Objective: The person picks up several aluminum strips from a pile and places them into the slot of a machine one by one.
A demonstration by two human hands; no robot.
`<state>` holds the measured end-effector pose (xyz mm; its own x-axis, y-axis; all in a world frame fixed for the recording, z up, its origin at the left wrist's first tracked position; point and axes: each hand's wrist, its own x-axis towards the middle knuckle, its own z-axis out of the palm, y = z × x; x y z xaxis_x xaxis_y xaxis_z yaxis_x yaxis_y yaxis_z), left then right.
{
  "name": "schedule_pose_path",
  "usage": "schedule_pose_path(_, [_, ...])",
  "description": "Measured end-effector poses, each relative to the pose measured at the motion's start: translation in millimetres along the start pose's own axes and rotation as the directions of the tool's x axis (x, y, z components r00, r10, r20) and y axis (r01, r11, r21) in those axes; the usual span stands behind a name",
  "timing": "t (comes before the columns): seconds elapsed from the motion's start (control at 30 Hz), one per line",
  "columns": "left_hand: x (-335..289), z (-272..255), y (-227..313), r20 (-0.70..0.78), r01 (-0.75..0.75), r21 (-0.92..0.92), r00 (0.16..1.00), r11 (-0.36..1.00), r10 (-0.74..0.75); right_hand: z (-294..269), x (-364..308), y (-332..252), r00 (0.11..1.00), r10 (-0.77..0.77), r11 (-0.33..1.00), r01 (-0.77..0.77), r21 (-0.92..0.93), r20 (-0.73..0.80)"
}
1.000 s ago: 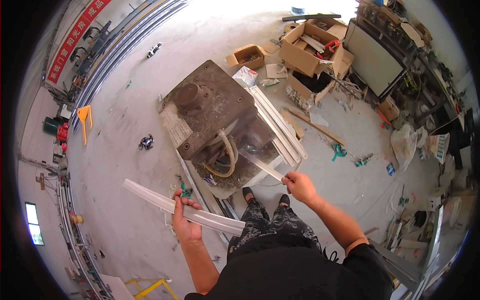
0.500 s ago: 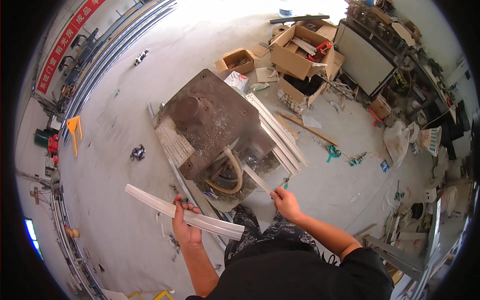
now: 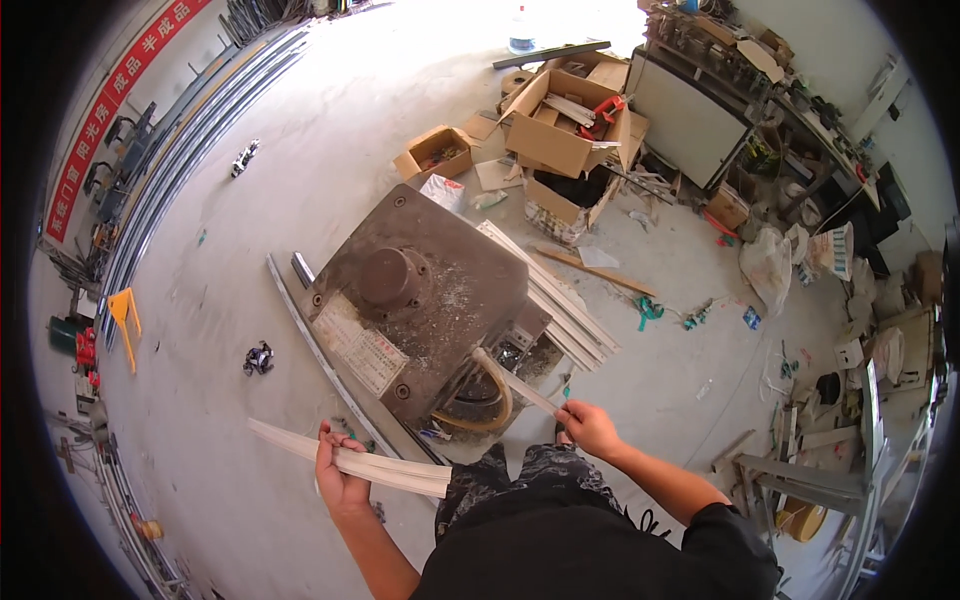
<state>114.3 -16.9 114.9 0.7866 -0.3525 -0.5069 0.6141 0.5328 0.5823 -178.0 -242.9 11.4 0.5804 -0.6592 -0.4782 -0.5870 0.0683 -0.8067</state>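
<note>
My left hand is closed around several pale, long profile strips, held out to the left of my legs. Between the fingers and thumb of my right hand is the near end of another pale strip. The far end of that strip reaches into the opening at the near side of a brown metal machine. A curved, tan hose loops at this opening, beside the strip. On top of the machine sits a round raised cap. The strip's tip inside the machine is hidden.
More white profiles lie along the machine's right side. Cardboard boxes stand beyond it, one holding a red tool. A wooden stick and green scraps lie on the floor. Long metal bars run along the left.
My view has shifted, so the machine sits lower in the picture. The strips in my left hand have come lower and to the left. My right hand still grips its strip at the machine.
</note>
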Motion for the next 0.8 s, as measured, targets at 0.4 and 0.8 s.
schedule_pose_path(0.4, [-55, 17, -80, 0.048, 0.139, -0.078, 0.990, 0.987, -0.136, -5, 13, -7, 0.970, -0.050, 0.991, 0.019, 0.132, 0.238])
schedule_pose_path(0.8, [-120, -15, -92, -0.139, 0.017, -0.231, 0.989, 0.973, -0.050, -14, 68, -2, 0.888, -0.206, 0.971, 0.236, -0.025, 0.411])
